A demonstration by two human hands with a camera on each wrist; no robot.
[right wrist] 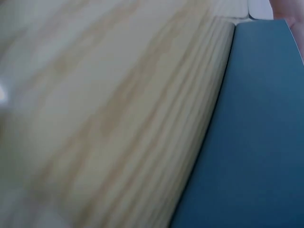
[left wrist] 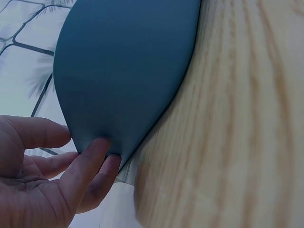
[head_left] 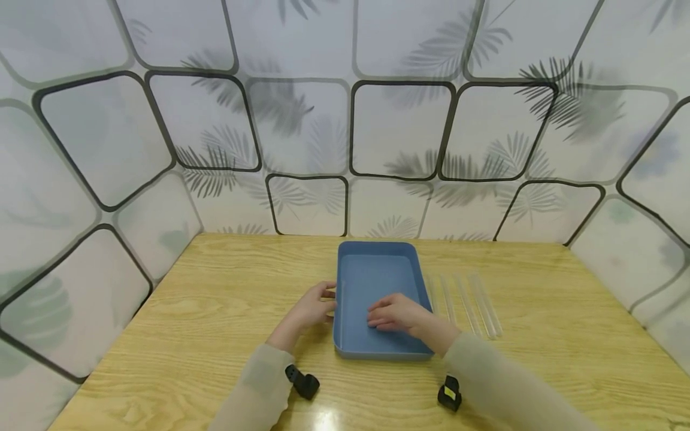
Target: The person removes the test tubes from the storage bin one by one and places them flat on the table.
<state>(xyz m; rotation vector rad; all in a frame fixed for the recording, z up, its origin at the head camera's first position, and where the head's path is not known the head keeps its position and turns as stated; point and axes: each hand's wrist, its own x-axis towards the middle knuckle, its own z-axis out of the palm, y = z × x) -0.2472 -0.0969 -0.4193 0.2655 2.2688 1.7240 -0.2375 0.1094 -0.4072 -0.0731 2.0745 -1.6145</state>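
A blue rectangular tray (head_left: 377, 275) with low walls lies on the wooden table. My left hand (head_left: 312, 308) is at its left side, fingers loosely bent. In the left wrist view, the left fingertips (left wrist: 102, 142) rest on the tray's outer wall. My right hand (head_left: 399, 314) is over the tray's near half, palm down, its fingers relaxed and slightly bent. No object shows in its grasp. A thin clear strip (head_left: 342, 311) runs along the inside of the left wall. Only a bit of the right hand (right wrist: 292, 14) shows in the right wrist view.
Several clear, slender rods or tubes (head_left: 487, 305) lie side by side on the table (head_left: 242, 269), just right of the tray. A patterned wall covering (head_left: 393, 131) with leaf prints and dark outlines rises behind the table and along both sides.
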